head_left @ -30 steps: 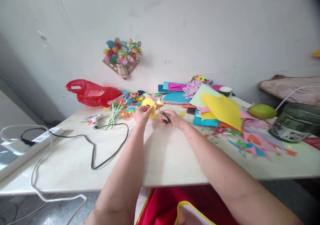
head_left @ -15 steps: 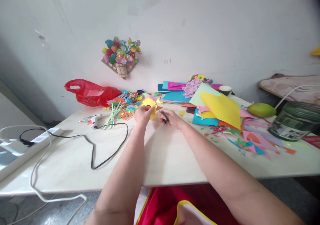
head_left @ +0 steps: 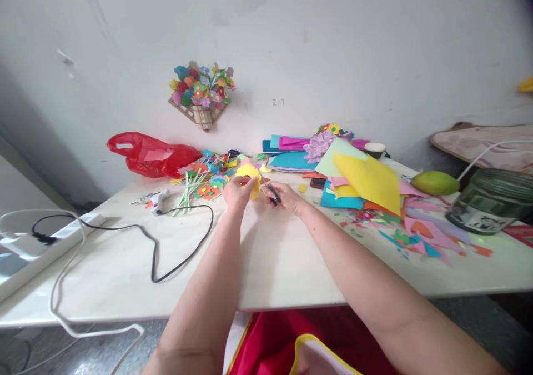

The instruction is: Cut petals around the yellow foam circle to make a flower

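Note:
Between the thumb and fingers of my left hand (head_left: 237, 193) is a yellow foam flower (head_left: 249, 171) with a scalloped edge. My right hand (head_left: 287, 197) grips dark-handled scissors (head_left: 273, 193), their blades pointing up and left to the flower's right edge. Whether the blades touch the foam is too small to tell. Just beyond my left hand lie orange flower cut-outs (head_left: 207, 191) and pale green stems (head_left: 188, 190). A small yellow foam disc (head_left: 302, 188) rests to the right of my right hand.
A glue gun (head_left: 157, 201) with a looping black cord (head_left: 156, 253) lies left. Behind it is a red plastic bag (head_left: 154, 155). Foam sheets (head_left: 368, 180), scraps (head_left: 433, 233), a green mango (head_left: 436, 183) and a glass jar (head_left: 487, 203) occupy the right. A power strip (head_left: 79, 226) sits at the left edge.

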The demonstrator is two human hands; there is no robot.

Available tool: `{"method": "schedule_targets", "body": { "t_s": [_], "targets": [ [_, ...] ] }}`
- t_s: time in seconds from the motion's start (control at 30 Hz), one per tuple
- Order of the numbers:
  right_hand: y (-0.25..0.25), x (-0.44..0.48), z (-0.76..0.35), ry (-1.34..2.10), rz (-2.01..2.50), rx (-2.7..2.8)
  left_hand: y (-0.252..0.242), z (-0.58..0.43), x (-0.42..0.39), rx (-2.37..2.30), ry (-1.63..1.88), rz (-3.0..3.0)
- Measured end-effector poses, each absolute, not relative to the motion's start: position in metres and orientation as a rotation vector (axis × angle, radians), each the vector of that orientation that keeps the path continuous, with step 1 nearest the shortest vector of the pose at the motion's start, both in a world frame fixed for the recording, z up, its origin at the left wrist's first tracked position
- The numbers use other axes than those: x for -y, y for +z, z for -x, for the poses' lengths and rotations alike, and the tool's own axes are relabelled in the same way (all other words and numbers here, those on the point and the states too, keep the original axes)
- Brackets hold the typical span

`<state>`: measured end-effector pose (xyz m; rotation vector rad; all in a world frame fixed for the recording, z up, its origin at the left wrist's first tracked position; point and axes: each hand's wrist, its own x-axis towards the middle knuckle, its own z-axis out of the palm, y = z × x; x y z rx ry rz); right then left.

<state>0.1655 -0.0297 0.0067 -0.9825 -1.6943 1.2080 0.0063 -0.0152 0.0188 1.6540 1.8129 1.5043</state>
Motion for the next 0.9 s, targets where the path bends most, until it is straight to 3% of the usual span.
{"method": "schedule_targets", "body": {
  "t_s": [0.57,0.9],
  "targets": [
    [0.011,0.035,-0.162,1.239,0.914,1.625,0.018,-0.003,0.014,-1.857,1.482,-1.666],
    [0.013,0.035,-0.161,1.27,0.907,1.631,0.03,-0.006,0.024,-2.085,1.288,-1.765]
  ]
}}
